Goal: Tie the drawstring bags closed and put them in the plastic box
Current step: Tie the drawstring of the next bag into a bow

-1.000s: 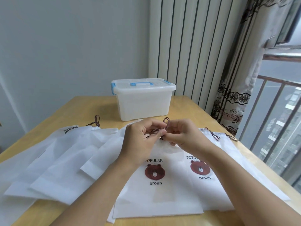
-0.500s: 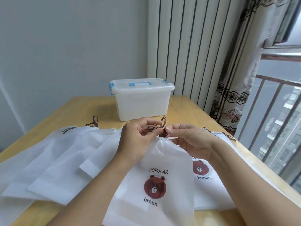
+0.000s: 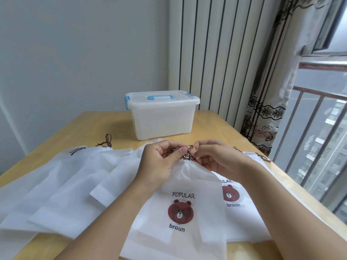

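A white drawstring bag (image 3: 187, 194) printed with a brown bear and "POPULAR broun" hangs from its cinched top, lifted off the table. Its dark brown drawstring (image 3: 188, 153) is bunched at the neck. My left hand (image 3: 161, 162) pinches the cord from the left, and my right hand (image 3: 216, 156) pinches it from the right. A second bear-printed bag (image 3: 232, 196) lies flat beneath it. The translucent plastic box (image 3: 161, 119) with a blue handle and clips stands behind, lid closed.
Several more white bags (image 3: 65, 184) lie overlapped on the left of the wooden table (image 3: 221, 128), some with dark cords showing at their tops. A curtain (image 3: 266, 109) and a railed window are at the right, past the table edge.
The bag's top has been cinched tight and lifted, so the bag now hangs gathered instead of lying flat. Both hands stayed on the cord at its neck.
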`<move>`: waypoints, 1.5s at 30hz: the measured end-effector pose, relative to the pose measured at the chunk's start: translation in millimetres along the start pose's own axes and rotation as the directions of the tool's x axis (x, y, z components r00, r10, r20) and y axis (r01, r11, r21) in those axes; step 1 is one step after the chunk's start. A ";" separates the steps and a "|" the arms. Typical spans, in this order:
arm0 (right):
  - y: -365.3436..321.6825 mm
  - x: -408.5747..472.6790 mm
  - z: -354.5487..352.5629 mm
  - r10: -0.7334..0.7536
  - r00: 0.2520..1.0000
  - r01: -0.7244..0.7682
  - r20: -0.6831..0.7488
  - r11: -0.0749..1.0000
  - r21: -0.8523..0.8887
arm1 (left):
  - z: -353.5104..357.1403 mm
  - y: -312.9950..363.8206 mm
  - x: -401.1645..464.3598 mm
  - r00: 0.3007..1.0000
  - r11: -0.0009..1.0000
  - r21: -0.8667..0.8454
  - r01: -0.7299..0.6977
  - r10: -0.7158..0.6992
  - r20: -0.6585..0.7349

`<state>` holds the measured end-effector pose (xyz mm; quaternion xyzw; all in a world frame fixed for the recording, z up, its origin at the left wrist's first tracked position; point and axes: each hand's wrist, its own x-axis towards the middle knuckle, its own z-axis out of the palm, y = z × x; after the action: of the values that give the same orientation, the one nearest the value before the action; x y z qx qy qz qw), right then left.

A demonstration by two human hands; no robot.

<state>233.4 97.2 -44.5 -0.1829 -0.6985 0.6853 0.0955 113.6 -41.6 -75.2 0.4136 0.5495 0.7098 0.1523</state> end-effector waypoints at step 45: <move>14.3 4.9 11.4 -0.524 0.851 0.469 -0.044 0.794 -0.387 | -8.5 8.2 0.4 0.999 0.993 0.112 -0.035 0.034 0.008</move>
<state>226.4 88.5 -59.7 -0.0575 -0.8266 0.4796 0.2887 108.9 -49.7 -68.0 0.4332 0.5805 0.6792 0.1183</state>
